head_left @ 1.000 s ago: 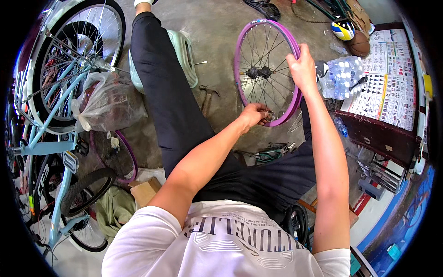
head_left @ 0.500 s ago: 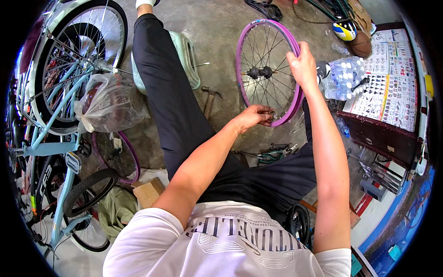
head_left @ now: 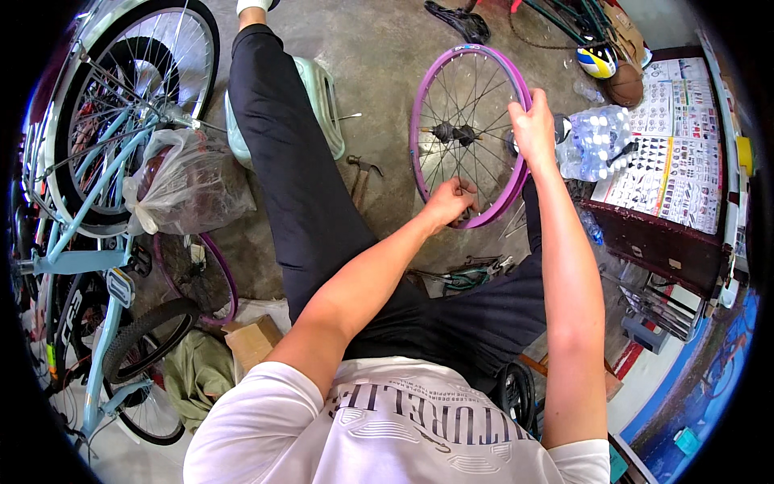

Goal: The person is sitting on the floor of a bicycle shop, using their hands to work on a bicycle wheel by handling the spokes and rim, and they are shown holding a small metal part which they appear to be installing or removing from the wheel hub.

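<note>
A purple bicycle wheel rim point(head_left: 418, 97) with black spokes and a black hub point(head_left: 453, 134) stands tilted in front of me, with no tyre on it. My right hand point(head_left: 534, 131) grips the rim on its right side, thumb on the near face. At the lower part of the wheel my left hand point(head_left: 451, 202) is closed, its fingers curled together among the spokes just inside the rim. Whatever the left fingers hold is hidden.
A hammer point(head_left: 362, 177) and pliers point(head_left: 472, 274) lie on the floor. To the left are a pale green stool point(head_left: 326, 105), a plastic bag point(head_left: 193, 189) and a light blue bicycle point(head_left: 89, 262). Bottled water point(head_left: 595, 143) stands on the right beside a printed-sheet-covered table point(head_left: 657, 173).
My left hand has moved up from the rim's lower edge in among the spokes. The small round metal tool seen at its fingertips is now hidden. The wheel has shifted slightly.
</note>
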The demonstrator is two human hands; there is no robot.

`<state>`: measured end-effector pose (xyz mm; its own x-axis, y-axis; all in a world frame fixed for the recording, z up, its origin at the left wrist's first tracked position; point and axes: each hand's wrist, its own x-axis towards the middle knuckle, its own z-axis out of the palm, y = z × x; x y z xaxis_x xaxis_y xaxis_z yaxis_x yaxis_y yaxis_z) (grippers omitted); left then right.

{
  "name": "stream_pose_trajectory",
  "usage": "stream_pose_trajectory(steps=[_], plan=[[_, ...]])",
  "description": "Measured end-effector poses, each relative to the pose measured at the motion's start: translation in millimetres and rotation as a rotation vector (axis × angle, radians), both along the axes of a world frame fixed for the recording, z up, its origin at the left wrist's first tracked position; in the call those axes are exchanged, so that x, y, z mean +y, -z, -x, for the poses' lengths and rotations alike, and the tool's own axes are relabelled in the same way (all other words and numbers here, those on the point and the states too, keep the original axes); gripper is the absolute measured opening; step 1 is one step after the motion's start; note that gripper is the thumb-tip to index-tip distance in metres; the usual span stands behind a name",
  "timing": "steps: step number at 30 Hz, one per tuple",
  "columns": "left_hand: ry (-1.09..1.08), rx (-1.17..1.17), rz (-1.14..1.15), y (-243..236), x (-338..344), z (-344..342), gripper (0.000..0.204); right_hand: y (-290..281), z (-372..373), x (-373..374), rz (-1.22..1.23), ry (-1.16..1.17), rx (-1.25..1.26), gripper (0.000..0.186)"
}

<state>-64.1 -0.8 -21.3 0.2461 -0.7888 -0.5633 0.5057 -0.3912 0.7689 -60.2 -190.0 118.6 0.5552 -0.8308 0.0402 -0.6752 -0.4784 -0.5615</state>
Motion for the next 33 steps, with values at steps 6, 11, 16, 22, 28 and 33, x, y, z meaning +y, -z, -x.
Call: stream_pose_trajectory(steps=[6,11,16,22,28,33], plan=[[0.271,-0.014,-0.012,0,1,-23,0.034,-2,7,-1,-0.018,-0.02,-0.004,0.049],[0.345,0.088,0.021,-4,8,-30,0.036,0,8,-2,-0.004,-0.013,0.003,0.051],[0.377,-0.651,-0.133,-28,3,-17,0.031,2,11,-3,-0.007,0.018,-0.011,0.051],[0.202,-0.216,-0.013,9,1,-11,0.038,4,7,-2,0.022,0.031,-0.022,0.051],[0.378,0.307,0.02,4,7,-31,0.038,-1,4,-4,-0.035,0.027,0.039,0.052],[0.621,-0.341,-0.054,-22,1,-40,0.036,4,5,-7,-0.028,0.014,0.019,0.051]])
